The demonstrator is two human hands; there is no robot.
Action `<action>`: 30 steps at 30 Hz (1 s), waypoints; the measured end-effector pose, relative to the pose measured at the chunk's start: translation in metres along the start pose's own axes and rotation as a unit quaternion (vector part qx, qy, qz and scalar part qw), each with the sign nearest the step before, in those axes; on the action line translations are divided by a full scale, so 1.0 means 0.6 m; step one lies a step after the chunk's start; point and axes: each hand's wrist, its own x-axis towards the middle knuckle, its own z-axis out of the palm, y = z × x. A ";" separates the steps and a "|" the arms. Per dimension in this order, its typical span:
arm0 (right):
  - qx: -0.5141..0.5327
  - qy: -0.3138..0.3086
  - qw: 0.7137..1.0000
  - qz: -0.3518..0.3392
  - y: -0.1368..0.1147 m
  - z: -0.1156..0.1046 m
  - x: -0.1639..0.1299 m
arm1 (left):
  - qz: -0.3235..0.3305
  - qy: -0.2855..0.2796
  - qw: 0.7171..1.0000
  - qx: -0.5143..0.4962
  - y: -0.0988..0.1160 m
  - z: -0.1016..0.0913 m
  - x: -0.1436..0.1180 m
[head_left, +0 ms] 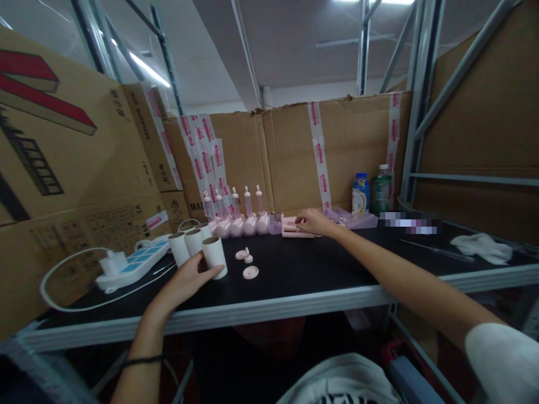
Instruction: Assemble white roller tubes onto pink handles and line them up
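My left hand [188, 279] wraps around a white paper tube [215, 256] standing at the front of a small cluster of white tubes [187, 242] on the black tabletop [320, 269]. My right hand [314, 222] reaches far back and rests on a flat pink box [290, 226]; whether it grips anything I cannot tell. A row of pink pump bottles [236, 216] stands behind, some upright, some lying down. Three small pink caps [248, 264] lie loose between my hands.
A white and blue power strip [137, 259] with a plugged adapter and looping cable sits at the left. Two drink bottles [373, 193] stand at the back right, a white cloth [484, 247] at far right. Cardboard walls [290, 151] enclose the bench.
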 end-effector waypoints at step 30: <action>0.070 -0.004 0.978 -0.196 -0.155 0.045 -0.036 | -0.011 -0.018 0.998 -0.053 -0.021 -0.008 -0.003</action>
